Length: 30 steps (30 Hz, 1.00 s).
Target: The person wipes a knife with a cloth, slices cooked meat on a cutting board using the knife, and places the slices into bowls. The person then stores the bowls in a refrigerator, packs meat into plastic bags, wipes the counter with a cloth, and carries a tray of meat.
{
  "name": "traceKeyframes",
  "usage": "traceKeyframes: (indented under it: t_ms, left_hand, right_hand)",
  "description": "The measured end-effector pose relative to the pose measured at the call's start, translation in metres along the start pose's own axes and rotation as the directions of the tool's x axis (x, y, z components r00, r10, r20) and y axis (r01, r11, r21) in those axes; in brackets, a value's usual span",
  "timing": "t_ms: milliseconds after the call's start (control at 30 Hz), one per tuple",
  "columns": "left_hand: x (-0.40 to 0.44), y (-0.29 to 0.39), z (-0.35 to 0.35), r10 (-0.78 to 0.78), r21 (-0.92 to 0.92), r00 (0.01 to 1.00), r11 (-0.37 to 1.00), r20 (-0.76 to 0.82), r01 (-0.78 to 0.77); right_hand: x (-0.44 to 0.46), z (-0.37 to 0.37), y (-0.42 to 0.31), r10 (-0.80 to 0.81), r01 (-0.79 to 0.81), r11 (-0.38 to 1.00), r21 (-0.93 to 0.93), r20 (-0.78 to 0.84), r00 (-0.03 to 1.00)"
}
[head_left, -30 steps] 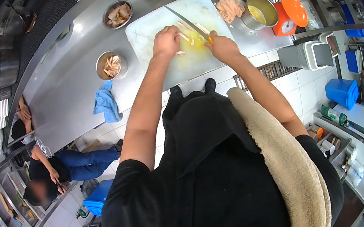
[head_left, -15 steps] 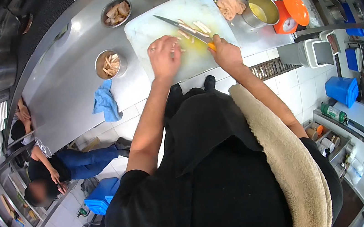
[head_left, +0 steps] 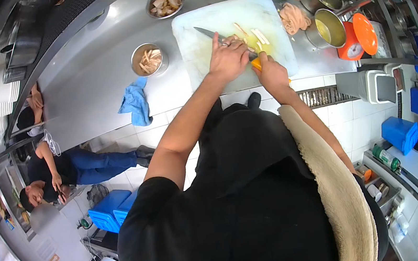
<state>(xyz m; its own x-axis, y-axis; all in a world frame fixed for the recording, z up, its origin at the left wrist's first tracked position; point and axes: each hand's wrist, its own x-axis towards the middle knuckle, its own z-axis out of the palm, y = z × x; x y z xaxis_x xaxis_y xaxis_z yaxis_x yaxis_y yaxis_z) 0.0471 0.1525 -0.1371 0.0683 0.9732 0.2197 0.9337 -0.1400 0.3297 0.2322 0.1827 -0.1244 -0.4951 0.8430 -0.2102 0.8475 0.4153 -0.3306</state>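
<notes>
Left hand [head_left: 229,60] moved rightward over the white board [head_left: 225,13] on the counter [head_left: 85,89].

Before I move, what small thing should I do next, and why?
I'd probably ease your left hand clear of the knife first. It covers the middle of the blade, though I can't tell whether it touches, while your right hand grips the orange-yellow handle. Loose pale strips lie nearby on the cutting board.
</notes>
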Motion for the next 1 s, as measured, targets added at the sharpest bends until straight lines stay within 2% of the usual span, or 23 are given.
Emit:
traceKeyframes:
  t_ms: [100,200,400,500,600,700,800,900,933,1000]
  left_hand:
    - [0.004,0.006,-0.006,0.020,-0.043,1.000,0.999,-0.021,-0.021]
    - [0.002,0.016,-0.015,0.126,-0.041,0.989,0.991,-0.076,-0.129]
    - [-0.011,0.002,-0.017,0.008,0.081,0.986,0.997,-0.169,0.006]
    - [-0.006,-0.003,-0.017,-0.011,0.112,1.000,0.994,0.000,0.011]
    - [0.002,-0.001,-0.007,0.049,0.081,0.999,0.996,-0.021,-0.048]
    - [0.008,0.009,-0.006,0.069,0.087,0.995,0.993,0.067,-0.075]
    - [0.015,0.018,-0.012,0.048,0.071,0.999,0.996,0.020,-0.049]
    - [0.019,0.014,-0.020,-0.049,-0.025,0.981,0.999,-0.189,0.045]
    - [0.015,0.007,-0.020,-0.118,-0.110,0.967,0.989,-0.226,0.095]
    - [0.002,-0.012,-0.018,-0.264,-0.284,0.922,0.941,-0.283,0.183]
  right_hand:
    - [0.000,0.004,-0.006,-0.039,0.040,0.999,0.018,-0.012,0.999]
    - [0.001,0.003,-0.005,-0.038,0.040,0.998,0.038,-0.048,0.998]
    - [-0.007,-0.014,0.010,0.043,-0.042,0.999,0.028,-0.053,0.998]
    - [-0.019,-0.020,0.017,0.079,-0.078,0.996,0.034,-0.008,0.997]
    - [-0.032,-0.024,0.020,0.083,-0.083,0.996,0.039,0.019,0.996]
    - [-0.040,-0.015,0.019,0.076,-0.076,0.997,0.033,0.016,0.997]
    - [-0.046,-0.017,0.016,0.067,-0.068,0.996,0.055,0.030,0.997]
    - [-0.050,-0.030,0.028,0.155,-0.156,0.986,0.057,0.024,0.988]
    - [-0.050,-0.025,0.041,0.171,-0.167,0.983,0.072,-0.044,0.984]
    - [-0.051,-0.022,0.062,0.235,-0.230,0.970,0.074,-0.061,0.970]
